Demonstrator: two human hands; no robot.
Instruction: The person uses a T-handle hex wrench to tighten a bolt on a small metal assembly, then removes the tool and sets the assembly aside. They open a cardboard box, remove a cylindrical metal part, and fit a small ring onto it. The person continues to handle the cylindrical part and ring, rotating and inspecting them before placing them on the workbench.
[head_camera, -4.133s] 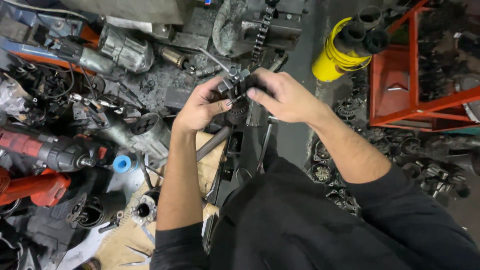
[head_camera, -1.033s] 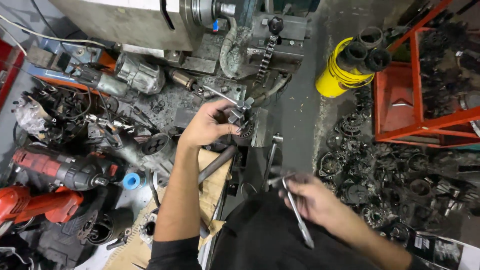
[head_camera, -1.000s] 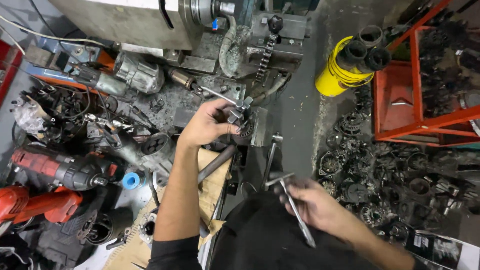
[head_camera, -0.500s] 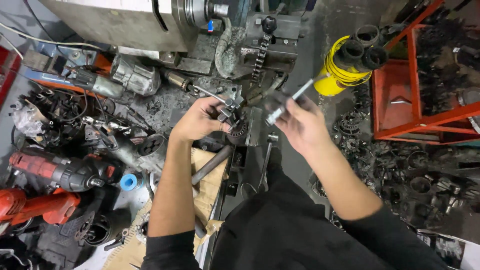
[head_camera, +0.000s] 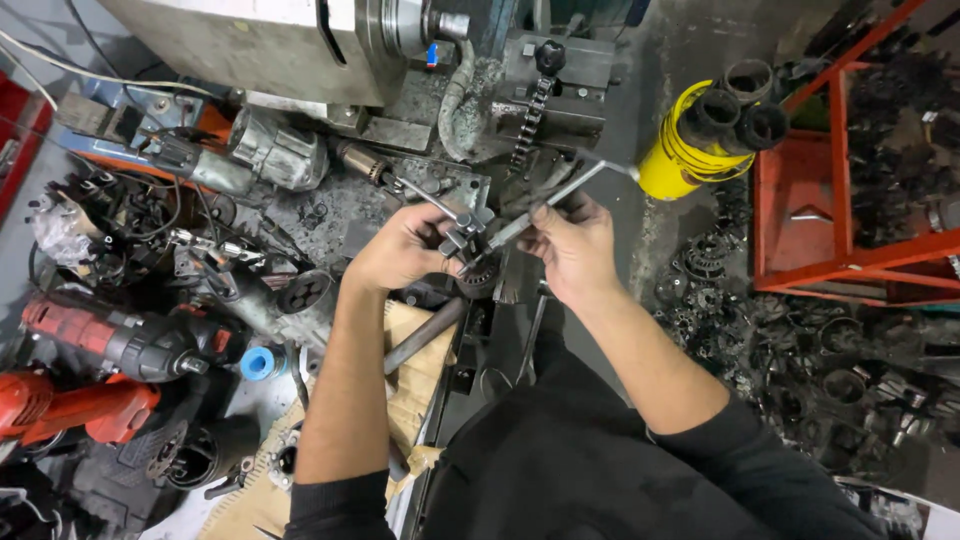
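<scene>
My left hand (head_camera: 400, 248) grips a small dark round part (head_camera: 478, 278) with a metal bracket on top (head_camera: 462, 232), held over the cluttered bench. My right hand (head_camera: 575, 245) holds a long thin metal rod tool (head_camera: 555, 200), angled up to the right, with its lower tip at the round part. The two hands are close together, almost touching over the part. Black sleeves cover both upper arms.
A grey lathe-like machine (head_camera: 300, 45) stands at the top. Red power tools (head_camera: 110, 340) and a grinder (head_camera: 250, 155) lie at left. A yellow cylinder (head_camera: 685, 150) and an orange rack (head_camera: 850, 190) are at right, with dark metal parts (head_camera: 790, 340) on the floor.
My right hand went down to the right, picked up the thin metal rod tool, and brought it up to the part in my left hand. The left hand stayed put.
</scene>
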